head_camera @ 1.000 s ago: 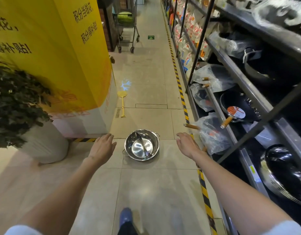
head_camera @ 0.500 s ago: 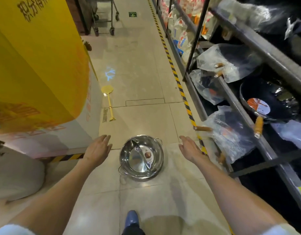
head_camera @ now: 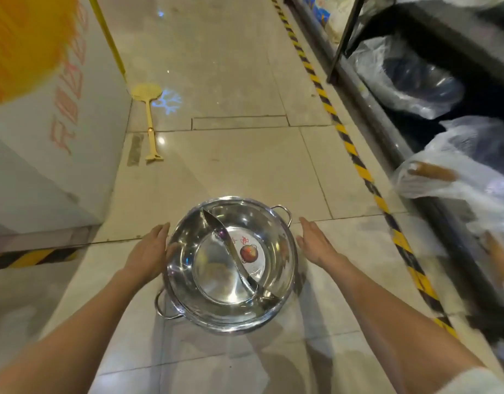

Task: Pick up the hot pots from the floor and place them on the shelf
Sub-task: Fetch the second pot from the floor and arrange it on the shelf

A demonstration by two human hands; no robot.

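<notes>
A shiny steel hot pot (head_camera: 216, 280) with an S-shaped divider, two loop handles and a round sticker inside sits on the tiled floor in front of me. My left hand (head_camera: 150, 251) is open at the pot's left rim, fingers touching or almost touching it. On the other side my right hand (head_camera: 316, 243) is open, a small gap from the right rim. The shelf (head_camera: 392, 137) runs along the right, its low level holding pans wrapped in plastic bags (head_camera: 409, 81).
A yellow and white pillar base (head_camera: 54, 137) stands at the left, with black-and-yellow tape at its foot. On the floor beside it lies a yellow fly swatter (head_camera: 148, 109). A black-and-yellow striped line (head_camera: 355, 163) runs along the shelf's foot.
The view has dropped down and closer to the pot. Both hands have come lower and nearer to the pot's sides, the left one reaching the rim.
</notes>
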